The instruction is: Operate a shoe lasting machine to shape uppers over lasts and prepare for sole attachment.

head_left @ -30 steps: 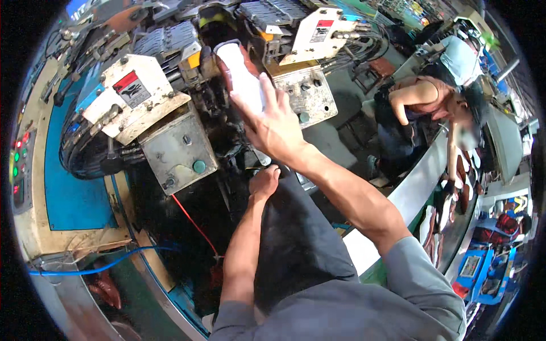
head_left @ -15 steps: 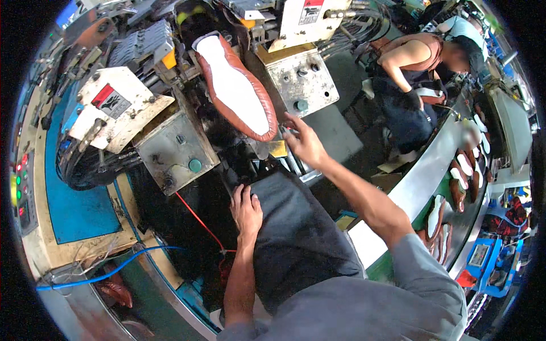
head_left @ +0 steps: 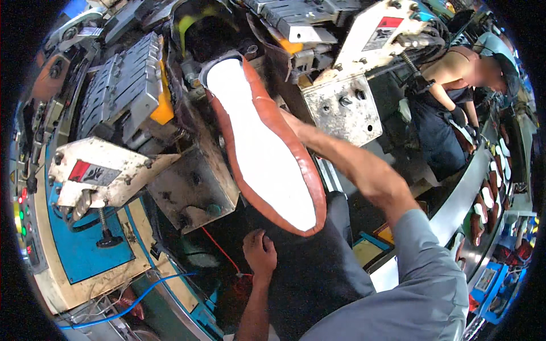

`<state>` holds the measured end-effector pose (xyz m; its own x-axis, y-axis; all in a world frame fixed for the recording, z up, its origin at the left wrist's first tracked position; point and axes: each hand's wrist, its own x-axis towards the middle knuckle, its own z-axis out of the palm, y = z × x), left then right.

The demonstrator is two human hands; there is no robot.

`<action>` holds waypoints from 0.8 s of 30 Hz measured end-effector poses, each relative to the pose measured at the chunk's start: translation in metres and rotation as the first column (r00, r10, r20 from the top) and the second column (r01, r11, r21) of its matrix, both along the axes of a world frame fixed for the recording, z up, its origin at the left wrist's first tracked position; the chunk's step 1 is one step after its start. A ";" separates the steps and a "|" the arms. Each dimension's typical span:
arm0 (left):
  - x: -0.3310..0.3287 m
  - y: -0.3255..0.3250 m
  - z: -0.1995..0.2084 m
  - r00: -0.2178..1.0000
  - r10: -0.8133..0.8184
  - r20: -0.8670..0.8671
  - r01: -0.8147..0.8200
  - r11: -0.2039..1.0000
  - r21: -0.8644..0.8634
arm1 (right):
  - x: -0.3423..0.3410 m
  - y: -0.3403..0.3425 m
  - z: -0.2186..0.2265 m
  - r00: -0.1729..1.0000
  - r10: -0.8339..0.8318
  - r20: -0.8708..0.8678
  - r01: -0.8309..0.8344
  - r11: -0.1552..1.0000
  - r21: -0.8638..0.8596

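Note:
A brown leather shoe upper on a last (head_left: 311, 176), its white sole side facing up, juts out from the machine towards me, toe nearest. My right hand (head_left: 293, 124) reaches behind the shoe's right side; its fingers are hidden there, so I cannot see whether they grip it. Below the toe, my left hand (head_left: 260, 253) hovers over my dark trousers with nothing in it. Its fingers are loosely curled, with a gap between them and the thumb. Close around the heel end is a dark machine opening (head_left: 207, 34).
Metal boxes with knobs flank the shoe, the left (head_left: 196, 190) and right (head_left: 344, 108). A blue-topped panel (head_left: 91, 244) is at left. On the right, a co-worker (head_left: 438, 113) bends beside a conveyor (head_left: 463, 199) carrying several shoes. A red cord (head_left: 222, 250) hangs near my left hand.
The shoe and machine look larger and closer. My right hand has gone from beside the toe to behind the shoe's right side. My left hand's fingers have curled from lying flat on my leg.

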<state>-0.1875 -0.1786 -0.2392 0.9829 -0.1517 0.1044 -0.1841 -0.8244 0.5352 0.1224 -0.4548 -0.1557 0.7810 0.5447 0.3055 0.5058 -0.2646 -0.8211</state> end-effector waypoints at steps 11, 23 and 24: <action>0.018 -0.017 0.022 0.997 0.044 -0.059 -0.050 0.994 -0.100 | 0.004 -0.018 0.006 0.985 -0.149 0.085 0.114 0.940 0.323; 0.019 -0.009 0.018 0.999 0.038 -0.034 -0.041 0.995 -0.087 | -0.028 -0.013 0.035 0.982 -0.181 0.061 0.174 0.978 0.116; 0.019 -0.006 0.018 0.998 0.045 -0.032 -0.048 0.995 -0.086 | -0.029 -0.011 0.040 0.977 -0.138 -0.159 0.164 0.973 0.161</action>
